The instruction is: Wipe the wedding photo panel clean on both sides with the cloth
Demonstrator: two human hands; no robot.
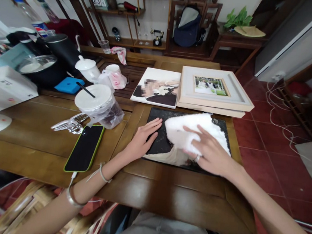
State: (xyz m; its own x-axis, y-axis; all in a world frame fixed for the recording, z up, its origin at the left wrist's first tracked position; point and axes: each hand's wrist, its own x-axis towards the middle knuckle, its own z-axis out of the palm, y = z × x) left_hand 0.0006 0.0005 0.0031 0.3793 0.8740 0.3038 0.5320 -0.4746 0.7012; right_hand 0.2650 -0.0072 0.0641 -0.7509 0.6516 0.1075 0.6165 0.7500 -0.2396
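A dark photo panel [158, 143], with a pale area along its near edge, lies flat on the wooden table. My left hand [144, 137] rests on its left side, fingers stretched out and holding nothing. Over the panel's right part is a white towel-like cloth [179, 129]. My right hand [211, 151], with a ring on one finger, presses on the cloth and keeps it against the panel; some fingers are extended across it. The hand and cloth cover much of the panel's picture.
Behind the panel lie a photo print [159, 87] and stacked pale wooden frames [186, 83]. To the left are a charging phone [84, 148], a lidded cup with a straw [94, 98], a white teapot [87, 68] and a blue object [69, 85]. The table edge [245, 221] is at front right.
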